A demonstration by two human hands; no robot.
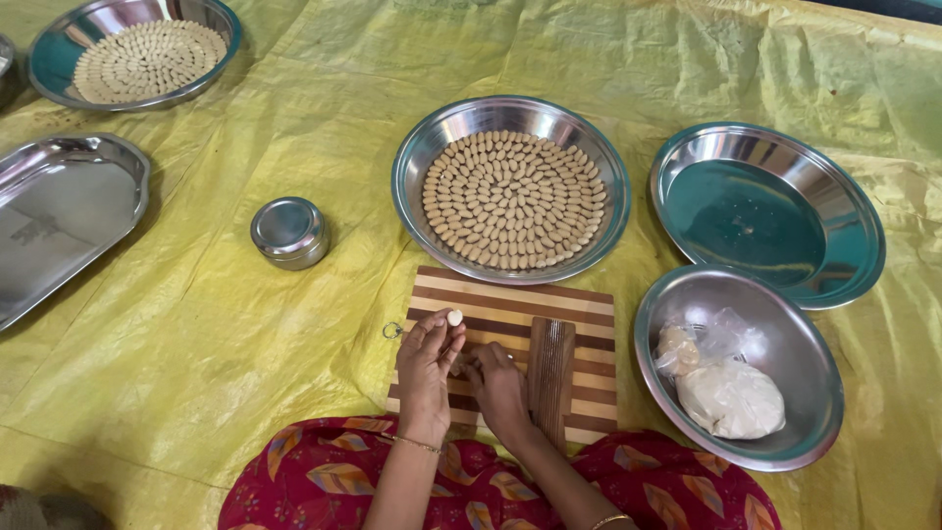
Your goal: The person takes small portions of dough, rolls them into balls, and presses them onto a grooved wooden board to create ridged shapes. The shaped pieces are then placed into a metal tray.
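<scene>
— Two hands, doing what?
— My left hand [429, 359] pinches a small pale dough piece [454, 317] at its fingertips; my right hand [497, 381] curls loosely on the striped wooden board [510, 299], beside the ridged wooden block [550, 368].
— And the containers?
— A round steel plate [416, 162] holds shaped pieces in rings; a steel bowl [805, 432] holds bagged white dough [730, 397].

Only one package in sight: a clear, crumpled plastic bag [721, 378] holding off-white dough, lying in the round steel bowl [662, 324] at about 4 o'clock from the striped cutting board [510, 299]; no labels, signs or screens.
</scene>
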